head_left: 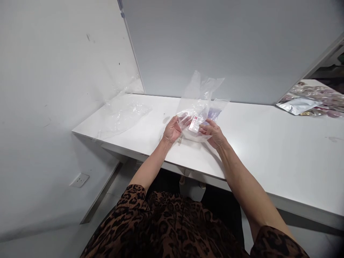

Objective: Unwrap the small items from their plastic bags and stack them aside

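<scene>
Between my two hands, a clear plastic bag [197,94] stands up above the table. A small white card or box with red print [194,123] shows at the bag's lower part; I cannot tell if it is fully inside. My left hand [173,129] grips the bag's left side, its fingers partly behind the film. On the other side, my right hand [213,133] has its fingers closed at the bag's edge, close to the white piece. Just behind the right fingers is a purple packet [214,114], seen partly through the film.
Another clear plastic bag [123,116] lies crumpled on the left part of the white table [271,154]. At the far right are a silver pouch [298,105] and several shiny wrapped packets [322,95]. A grey panel [231,46] rises along the back; a wall socket [80,180] is low on the left.
</scene>
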The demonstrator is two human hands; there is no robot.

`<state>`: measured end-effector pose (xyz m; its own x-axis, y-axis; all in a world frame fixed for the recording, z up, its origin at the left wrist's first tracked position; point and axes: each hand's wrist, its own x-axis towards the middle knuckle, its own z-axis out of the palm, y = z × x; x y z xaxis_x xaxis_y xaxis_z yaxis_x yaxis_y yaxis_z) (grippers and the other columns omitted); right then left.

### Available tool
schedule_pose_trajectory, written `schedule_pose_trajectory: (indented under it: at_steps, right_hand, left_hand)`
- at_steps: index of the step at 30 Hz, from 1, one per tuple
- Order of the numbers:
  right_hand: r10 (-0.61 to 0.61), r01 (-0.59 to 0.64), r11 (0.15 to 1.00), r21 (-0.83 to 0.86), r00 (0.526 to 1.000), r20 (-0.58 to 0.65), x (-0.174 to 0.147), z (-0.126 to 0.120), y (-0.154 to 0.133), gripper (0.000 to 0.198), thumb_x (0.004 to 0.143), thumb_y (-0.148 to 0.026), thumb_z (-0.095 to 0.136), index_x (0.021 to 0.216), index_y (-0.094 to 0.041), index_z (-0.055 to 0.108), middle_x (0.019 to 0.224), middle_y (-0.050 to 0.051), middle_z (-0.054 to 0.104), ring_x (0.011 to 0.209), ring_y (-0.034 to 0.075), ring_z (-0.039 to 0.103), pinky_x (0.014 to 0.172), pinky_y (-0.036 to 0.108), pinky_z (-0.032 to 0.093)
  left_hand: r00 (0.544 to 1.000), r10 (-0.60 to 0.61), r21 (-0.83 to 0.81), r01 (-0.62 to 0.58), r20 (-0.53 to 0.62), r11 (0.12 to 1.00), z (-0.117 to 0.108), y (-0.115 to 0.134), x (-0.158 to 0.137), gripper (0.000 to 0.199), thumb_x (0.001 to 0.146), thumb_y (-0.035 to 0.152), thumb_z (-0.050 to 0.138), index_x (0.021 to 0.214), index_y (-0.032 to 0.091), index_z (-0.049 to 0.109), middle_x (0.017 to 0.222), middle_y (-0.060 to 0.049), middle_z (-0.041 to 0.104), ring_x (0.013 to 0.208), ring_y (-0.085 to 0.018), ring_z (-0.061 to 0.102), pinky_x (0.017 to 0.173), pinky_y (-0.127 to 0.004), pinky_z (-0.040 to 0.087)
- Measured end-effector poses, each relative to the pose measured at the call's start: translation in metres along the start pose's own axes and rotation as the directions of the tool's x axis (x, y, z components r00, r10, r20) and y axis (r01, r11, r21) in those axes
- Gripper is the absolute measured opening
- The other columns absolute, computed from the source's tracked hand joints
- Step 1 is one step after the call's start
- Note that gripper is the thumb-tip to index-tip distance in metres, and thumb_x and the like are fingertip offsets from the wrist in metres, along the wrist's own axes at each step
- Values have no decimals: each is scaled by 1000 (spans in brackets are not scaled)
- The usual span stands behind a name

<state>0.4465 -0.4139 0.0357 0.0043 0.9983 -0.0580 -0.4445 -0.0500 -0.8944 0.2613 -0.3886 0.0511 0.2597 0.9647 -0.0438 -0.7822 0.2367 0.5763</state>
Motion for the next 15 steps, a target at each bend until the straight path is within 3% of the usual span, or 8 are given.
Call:
schedule_pose_trajectory:
  at_steps: [5,9,12,15]
  right_hand:
    - [-82,73,990,-118,994,-73,1,-1,2,73,47,-43,94,107,-27,55,85,-2,70,68,18,66,66,35,56]
    - [-204,183,950,-254,977,-61,2,-2,5,57,53,-49,90,90,-24,55,78,-2,66,67,15,64,64,31,53]
    - [-198,188,931,-313,980,-1,2,-4,7,43,61,-51,86,83,-22,62,75,0,66,71,17,65,68,32,53]
    - [-152,159,939,-304,987,47,2,-6,10,42,69,-54,81,90,-20,71,89,5,72,85,21,68,79,36,55]
  left_hand:
    - [998,65,52,-66,26,996,0,4,-2,16,99,28,58,95,16,69,126,-10,72,134,-29,62,113,-49,51]
    - [994,88,101,-94,64,990,-1,4,-2,17,96,28,64,83,17,63,127,-9,71,132,-30,62,108,-51,53]
    - [994,84,133,-94,76,987,-2,2,0,17,94,27,68,83,18,60,119,-8,72,130,-29,64,105,-50,54]
    - [992,112,185,-123,65,975,-4,-2,1,20,91,26,72,82,19,56,104,-5,73,118,-24,69,98,-42,56]
